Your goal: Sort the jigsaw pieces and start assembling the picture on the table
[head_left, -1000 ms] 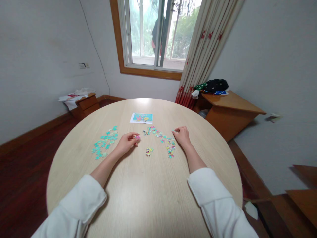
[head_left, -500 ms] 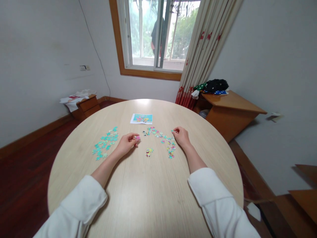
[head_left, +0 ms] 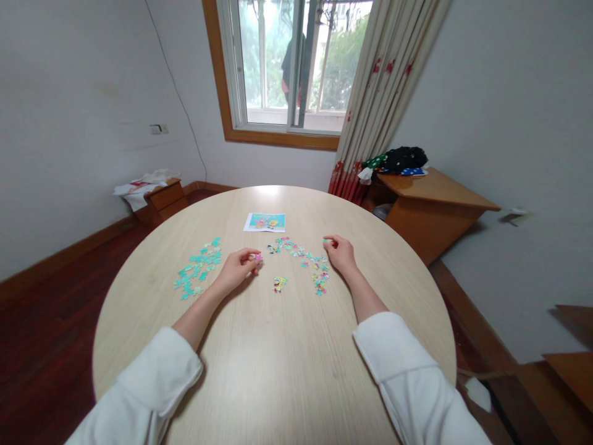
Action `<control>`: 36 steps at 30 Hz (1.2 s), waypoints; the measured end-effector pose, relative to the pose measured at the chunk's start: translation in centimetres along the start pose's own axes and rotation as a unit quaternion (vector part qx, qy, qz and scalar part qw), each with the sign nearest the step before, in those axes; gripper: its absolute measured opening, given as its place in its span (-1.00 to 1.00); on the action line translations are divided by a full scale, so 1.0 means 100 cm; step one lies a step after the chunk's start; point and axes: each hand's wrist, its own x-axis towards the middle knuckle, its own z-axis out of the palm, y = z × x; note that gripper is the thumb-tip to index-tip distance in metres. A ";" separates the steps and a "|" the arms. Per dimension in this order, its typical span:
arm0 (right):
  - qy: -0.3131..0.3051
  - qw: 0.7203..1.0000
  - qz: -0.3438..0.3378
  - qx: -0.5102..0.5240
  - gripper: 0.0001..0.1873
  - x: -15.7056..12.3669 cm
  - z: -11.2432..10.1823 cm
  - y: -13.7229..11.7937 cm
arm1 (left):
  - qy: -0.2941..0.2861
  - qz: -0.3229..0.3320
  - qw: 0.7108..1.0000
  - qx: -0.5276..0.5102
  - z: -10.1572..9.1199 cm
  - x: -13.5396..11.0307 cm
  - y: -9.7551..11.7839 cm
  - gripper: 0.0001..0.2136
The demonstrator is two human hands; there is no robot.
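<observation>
Left of the SpongeBob section [head_left: 278, 283], our left hand [head_left: 237, 267] is pinching a pink jigsaw piece [head_left: 259, 257], presumably light, stiff, best edge-held; rightward, our right hand [head_left: 341, 252] is showing indeterminate grip.

pink piece [head_left: 258, 256] partly hidden by left grip [head_left: 237, 267], sleeves [head_left: 160, 364] cut off below, details too small on picture card [head_left: 267, 222]
</observation>
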 end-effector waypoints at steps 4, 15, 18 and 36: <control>0.006 0.999 0.025 0.034 -0.72 -0.001 -0.001 -0.002 | 0.003 0.004 1.000 0.010 0.001 0.000 0.000 -0.70; 0.018 0.977 0.121 0.174 -0.84 0.001 0.004 -0.004 | 0.000 -0.011 1.000 0.013 0.001 -0.002 0.007 -0.71; 0.024 0.978 0.117 0.170 -0.79 0.002 0.004 -0.003 | -0.001 -0.014 1.000 0.004 0.001 -0.001 0.007 -0.70; 0.022 0.984 0.086 0.154 -0.72 0.005 0.004 0.003 | 0.001 0.003 1.000 -0.014 0.001 0.002 0.000 -0.70</control>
